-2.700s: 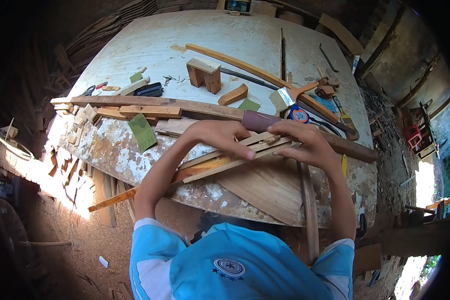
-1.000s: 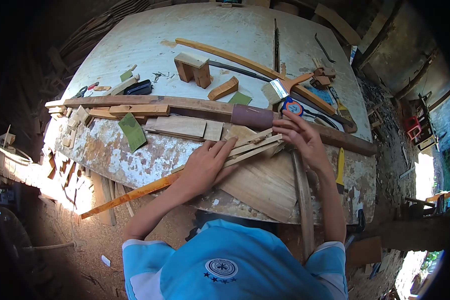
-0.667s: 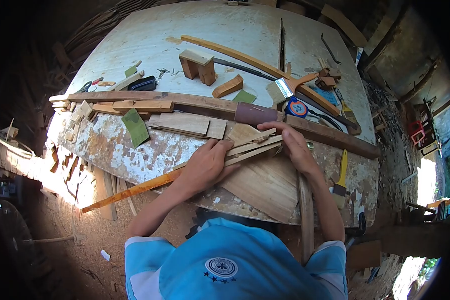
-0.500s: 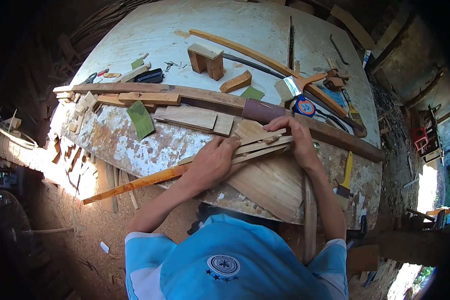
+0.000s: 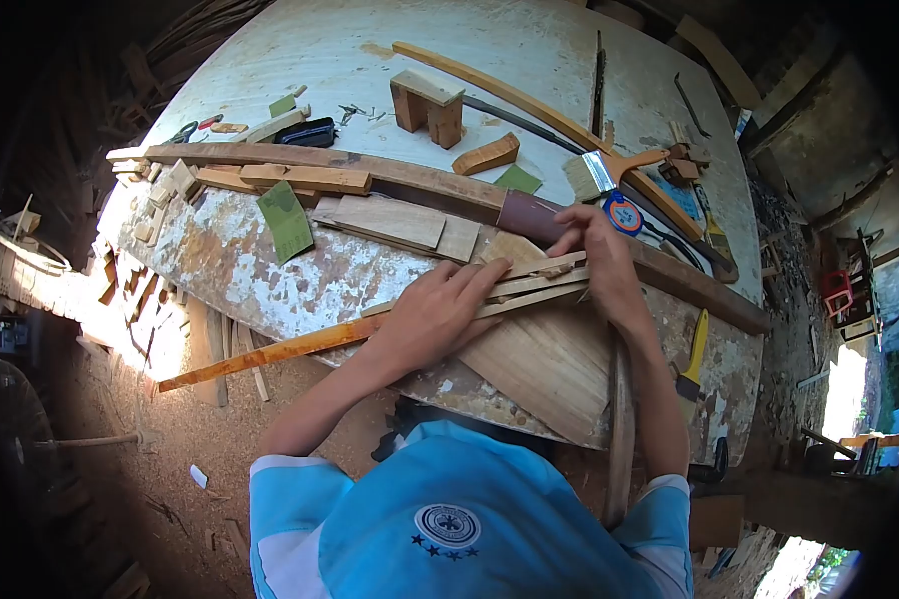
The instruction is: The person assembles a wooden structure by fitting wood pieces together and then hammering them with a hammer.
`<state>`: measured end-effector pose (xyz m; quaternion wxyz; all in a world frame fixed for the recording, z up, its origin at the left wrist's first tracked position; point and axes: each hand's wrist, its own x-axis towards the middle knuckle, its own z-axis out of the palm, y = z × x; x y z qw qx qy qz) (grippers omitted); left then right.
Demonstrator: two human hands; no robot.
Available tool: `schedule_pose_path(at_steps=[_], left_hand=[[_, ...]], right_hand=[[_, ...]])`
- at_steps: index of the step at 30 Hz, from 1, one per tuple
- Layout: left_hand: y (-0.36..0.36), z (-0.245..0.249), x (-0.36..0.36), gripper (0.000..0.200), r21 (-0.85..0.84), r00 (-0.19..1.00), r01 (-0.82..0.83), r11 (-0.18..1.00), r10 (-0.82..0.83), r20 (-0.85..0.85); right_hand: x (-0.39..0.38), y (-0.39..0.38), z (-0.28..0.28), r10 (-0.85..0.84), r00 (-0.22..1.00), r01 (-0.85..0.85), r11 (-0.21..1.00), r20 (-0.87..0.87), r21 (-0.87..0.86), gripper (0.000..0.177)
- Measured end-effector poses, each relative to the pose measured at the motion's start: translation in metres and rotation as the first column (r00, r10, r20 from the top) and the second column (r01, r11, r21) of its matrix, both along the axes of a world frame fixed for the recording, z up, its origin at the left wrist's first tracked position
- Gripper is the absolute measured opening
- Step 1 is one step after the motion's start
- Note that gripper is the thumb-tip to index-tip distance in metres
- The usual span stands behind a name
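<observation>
My left hand (image 5: 438,307) is closed over a bundle of thin wooden strips (image 5: 537,287), pressing them together above the workbench. An orange-brown strip (image 5: 270,352) sticks out from under it toward the lower left. At the strips' right ends, my right hand (image 5: 609,262) curls its fingers around them; its thumb is mostly hidden. The strips slant slightly upward to the right, with small gaps between them. Under both hands lies a wide flat board (image 5: 544,374), overhanging the bench's front edge. A brown sandpaper-like sheet (image 5: 529,217) wraps a long beam just beyond my right fingers.
A long wooden beam (image 5: 420,195) crosses the paint-stained workbench (image 5: 240,260). Beyond it are a small wooden block stand (image 5: 428,105), a paintbrush (image 5: 614,172) and a tape measure (image 5: 623,214). A yellow-handled brush (image 5: 693,357) lies at right, a green sheet (image 5: 285,222) at left.
The view has shifted a little, moving the bench slightly right and up. My right hand has turned more upright at the strip ends. My left hand keeps its hold.
</observation>
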<state>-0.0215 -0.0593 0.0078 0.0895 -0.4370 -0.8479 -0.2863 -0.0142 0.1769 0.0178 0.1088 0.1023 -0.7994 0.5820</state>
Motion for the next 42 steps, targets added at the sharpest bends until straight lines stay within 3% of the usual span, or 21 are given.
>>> schedule_pose_path(at_steps=[1,3,5,8,11,15,16,19,20,22,25,28,31,32,36,39,42], left_hand=[[0.000,-0.001,-0.001,0.057,0.002,1.000,0.014,1.000,-0.014,-0.008],[-0.002,-0.003,-0.005,0.058,0.005,0.999,0.035,0.999,-0.035,-0.026],[-0.004,-0.003,-0.010,0.059,-0.002,0.999,0.050,0.999,-0.050,-0.002],[-0.003,-0.002,-0.014,0.059,-0.009,0.996,0.071,0.997,-0.070,0.055],[-0.005,0.001,-0.011,0.061,-0.030,0.976,0.118,0.993,-0.110,0.190],[-0.008,0.001,-0.005,0.063,-0.064,0.955,0.171,0.983,-0.150,0.255],[-0.008,0.000,-0.007,0.064,-0.052,0.962,0.168,0.984,-0.152,0.229],[-0.009,0.007,-0.005,0.067,-0.111,0.976,0.117,0.987,-0.093,0.199],[-0.010,0.012,-0.005,0.068,-0.148,0.979,0.096,0.984,-0.067,0.192],[-0.012,0.015,-0.017,0.068,-0.043,0.928,0.106,0.993,-0.083,0.362],[-0.015,0.009,-0.042,0.060,0.071,0.829,0.191,0.979,-0.199,0.523],[-0.012,0.009,-0.058,0.062,0.109,0.639,0.283,0.953,-0.272,0.720],[-0.012,0.003,-0.058,0.069,0.078,0.749,0.466,0.881,-0.440,0.495],[-0.008,0.002,-0.057,0.072,0.137,0.695,0.475,0.869,-0.466,0.547],[-0.004,0.011,-0.060,0.061,0.055,0.587,0.532,0.845,-0.415,0.696],[0.002,-0.004,-0.068,0.051,0.190,0.543,0.649,0.736,-0.624,0.562],[-0.004,0.006,-0.064,0.046,0.035,0.667,0.569,0.822,-0.486,0.565]], right_hand=[[0.005,0.005,0.003,-0.030,0.999,0.032,0.999,-0.037,0.039,0.041],[0.038,0.012,0.025,-0.327,0.945,0.311,0.870,-0.024,0.382,0.036],[0.072,0.020,0.025,-0.565,0.804,0.303,0.658,0.186,0.690,0.046],[0.098,0.024,-0.004,-0.606,0.749,0.178,0.572,0.266,0.801,0.055],[0.098,0.026,-0.002,-0.554,0.777,0.198,0.668,0.301,0.717,0.062],[0.098,0.040,-0.010,-0.499,0.831,0.214,0.695,0.246,0.687,0.057],[0.102,0.047,-0.016,-0.456,0.885,0.260,0.653,0.096,0.711,0.048],[0.113,0.057,-0.002,-0.500,0.771,0.378,0.858,0.394,0.349,0.042],[0.116,0.055,0.008,-0.439,0.768,0.400,0.898,0.467,0.186,0.041],[0.123,0.049,0.027,-0.292,0.766,0.448,0.882,0.573,-0.149,0.040],[0.129,0.041,0.022,-0.150,0.847,0.391,0.825,0.510,-0.408,0.036],[0.131,0.027,0.020,-0.148,0.847,0.386,0.832,0.510,-0.399,0.027],[0.131,0.017,0.019,-0.160,0.853,0.341,0.891,0.497,-0.298,0.024],[0.131,0.016,0.018,-0.176,0.854,0.324,0.916,0.489,-0.236,0.024],[0.132,0.008,0.028,-0.193,0.851,0.263,0.962,0.489,-0.077,0.021],[0.134,0.004,0.034,-0.202,0.854,0.249,0.968,0.479,-0.036,0.020],[0.135,0.005,0.036,-0.195,0.849,0.233,0.972,0.491,-0.016,0.020]])
